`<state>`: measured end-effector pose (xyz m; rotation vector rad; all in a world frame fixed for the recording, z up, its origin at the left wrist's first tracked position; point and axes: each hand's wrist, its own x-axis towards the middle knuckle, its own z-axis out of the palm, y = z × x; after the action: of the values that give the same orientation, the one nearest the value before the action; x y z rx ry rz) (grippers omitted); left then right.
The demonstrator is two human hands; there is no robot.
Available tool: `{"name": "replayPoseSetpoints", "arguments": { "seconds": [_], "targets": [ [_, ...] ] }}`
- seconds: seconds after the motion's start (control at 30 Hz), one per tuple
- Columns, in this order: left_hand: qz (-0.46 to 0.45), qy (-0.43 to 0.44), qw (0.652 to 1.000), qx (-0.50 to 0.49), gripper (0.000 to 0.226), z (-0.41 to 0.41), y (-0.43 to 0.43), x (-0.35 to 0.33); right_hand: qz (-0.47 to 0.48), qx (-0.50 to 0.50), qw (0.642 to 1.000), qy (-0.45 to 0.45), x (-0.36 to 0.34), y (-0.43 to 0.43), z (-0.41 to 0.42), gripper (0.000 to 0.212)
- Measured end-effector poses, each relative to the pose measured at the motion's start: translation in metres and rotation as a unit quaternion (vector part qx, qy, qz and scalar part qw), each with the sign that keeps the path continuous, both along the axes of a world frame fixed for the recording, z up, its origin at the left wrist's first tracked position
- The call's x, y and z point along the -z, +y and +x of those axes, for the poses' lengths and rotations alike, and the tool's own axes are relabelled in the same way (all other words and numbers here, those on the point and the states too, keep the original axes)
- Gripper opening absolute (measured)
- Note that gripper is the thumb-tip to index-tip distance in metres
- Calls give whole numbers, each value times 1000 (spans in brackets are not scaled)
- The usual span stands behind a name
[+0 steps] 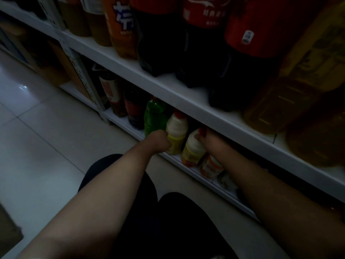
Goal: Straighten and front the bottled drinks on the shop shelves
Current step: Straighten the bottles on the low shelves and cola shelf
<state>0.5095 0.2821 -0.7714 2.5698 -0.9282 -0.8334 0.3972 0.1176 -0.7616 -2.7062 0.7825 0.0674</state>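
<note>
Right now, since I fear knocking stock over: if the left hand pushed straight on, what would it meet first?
The pale red-capped bottle that the left hand has in its grip; behind it, the picture is too dark to judge.

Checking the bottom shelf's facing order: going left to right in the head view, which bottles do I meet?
Brown bottle → dark red-labelled bottle → green bottle → first yellow bottle gripped by left hand → second yellow bottle gripped by right hand → orange-labelled bottle.
</note>
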Motion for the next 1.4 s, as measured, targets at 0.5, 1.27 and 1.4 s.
{"name": "replayPoseSetpoints", "arguments": {
  "seconds": [0.5, 1.27, 1.4],
  "targets": [
    [-75, -5, 997, 34, 36, 48, -2, 18, -71, -19, 986, -152, -17, 54, 50, 45],
    [-109, 122, 986, 45, 27, 99, 34, 31, -37, -50, 998, -10, -6, 49, 107, 48],
    [-46, 75, 996, -26, 26, 116, 43, 36, -54, -36, 998, -21, -7, 53, 103, 48]
  ]
}}
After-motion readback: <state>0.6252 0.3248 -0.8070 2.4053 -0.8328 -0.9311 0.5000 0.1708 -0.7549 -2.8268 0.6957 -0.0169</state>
